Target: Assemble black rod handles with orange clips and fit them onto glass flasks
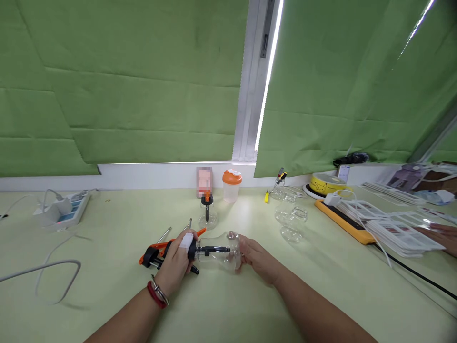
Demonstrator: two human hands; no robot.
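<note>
Low in the centre of the frame, the left hand (pixel 174 262) grips the black cap (pixel 192 249) at the neck of a clear bottle (pixel 221 259) held sideways, the right hand (pixel 257 257) on its base. Black-and-orange parts (pixel 149 257) lie just left. A capped bottle (pixel 207 221) and an orange-lidded cup (pixel 232 190) stand mid-frame, clear containers (pixel 292 233) right of centre, green blinds (pixel 124 95) across the top.

Clear bottle (pixel 231 259), tipped sideways, black stem (pixel 217 249) inside.

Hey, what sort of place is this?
Probably a shared indoor workspace: a clear container is being handled over a long table, a white power strip sits on the left, and another person's hand shows at the right edge.
</note>
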